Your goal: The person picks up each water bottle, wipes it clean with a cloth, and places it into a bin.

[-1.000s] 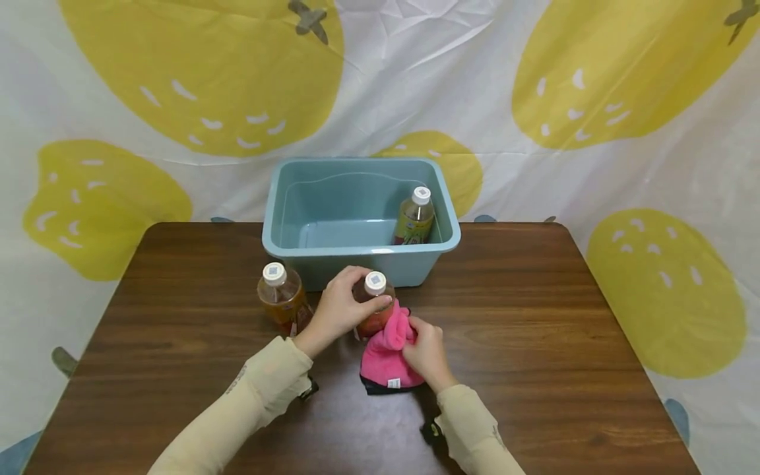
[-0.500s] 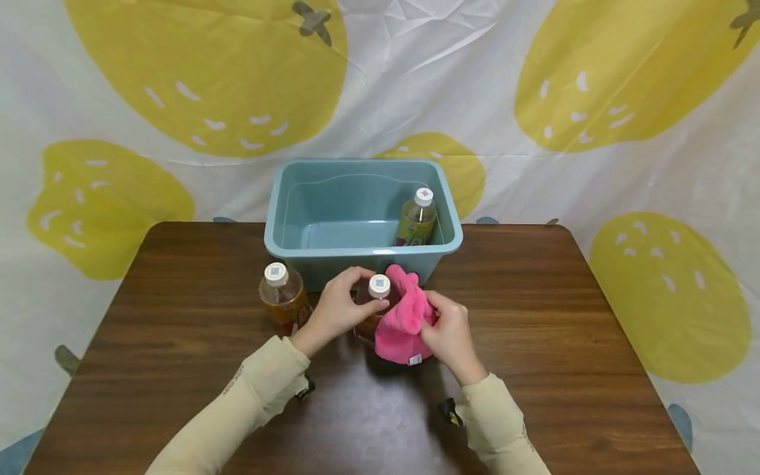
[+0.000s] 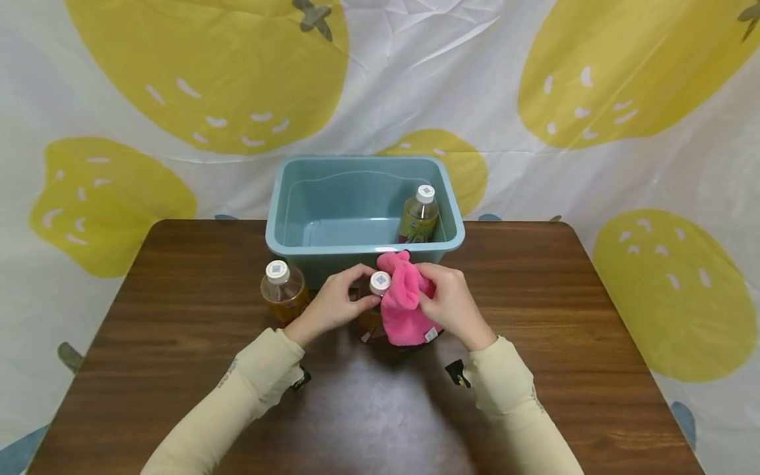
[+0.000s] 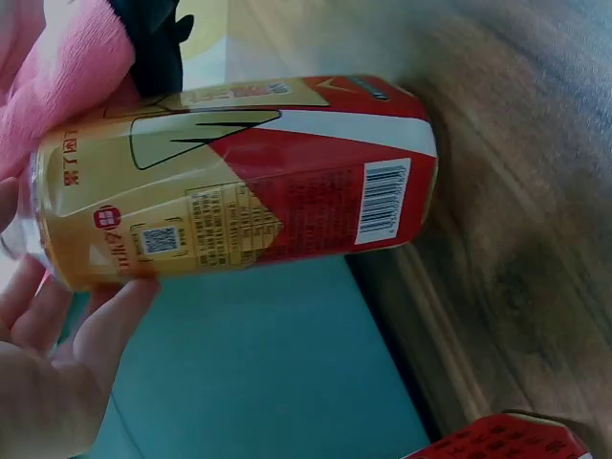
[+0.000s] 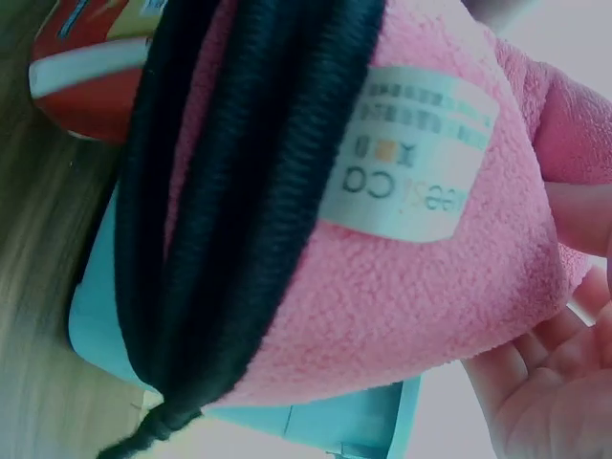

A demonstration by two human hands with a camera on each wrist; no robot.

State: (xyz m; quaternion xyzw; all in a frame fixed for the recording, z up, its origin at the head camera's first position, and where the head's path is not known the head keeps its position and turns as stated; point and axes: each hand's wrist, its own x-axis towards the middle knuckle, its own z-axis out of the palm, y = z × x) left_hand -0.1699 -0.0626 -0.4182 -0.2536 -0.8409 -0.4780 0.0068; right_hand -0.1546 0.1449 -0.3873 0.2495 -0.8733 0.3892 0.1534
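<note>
My left hand (image 3: 338, 300) grips the upper part of a drink bottle (image 3: 380, 282) with a white cap, thumb and fingers curled round its shoulder. In the left wrist view that bottle (image 4: 239, 191) shows a gold and red label with a barcode. My right hand (image 3: 448, 300) pinches a bunched pink cloth (image 3: 410, 320) against the bottle's right side, hiding part of it. In the right wrist view the cloth (image 5: 402, 306) has black edging and a white tag. The fingers of my right hand (image 5: 555, 382) show at its far end.
A blue-green plastic bin (image 3: 365, 251) stands at the table's back, just beyond my hands. Inside it, at the right, is a bottle with a green label (image 3: 419, 218). Another white-capped bottle (image 3: 285, 293) stands left of my left hand on the brown wooden table (image 3: 564, 343).
My right hand has moved away from me and slightly right, carrying the cloth up from in front of the bottle to its right side. My left hand keeps its grip on the bottle.
</note>
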